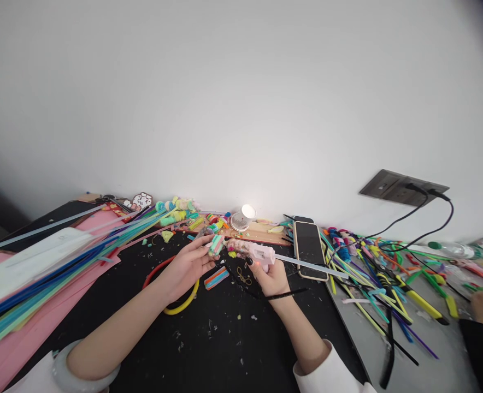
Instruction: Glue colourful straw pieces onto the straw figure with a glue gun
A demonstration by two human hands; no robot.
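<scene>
Head view shows a pale-pink glue gun (263, 253).

glue gun (263, 254): pale pink | glue stick (307, 265): cloudy white | striped piece (216, 244): mint, pink, white bands | small bundle (216, 278): blue and orange stripes | ring (180, 309): part red, part yellow | desk (208, 355): black, pale specks | phone (310, 244): black screen, cream edge

Smooth plastic glue gun (264, 252), fuzzy striped piece (216, 244), matt tabletop (208, 344), metallic-looking socket plate (383, 184)
</scene>
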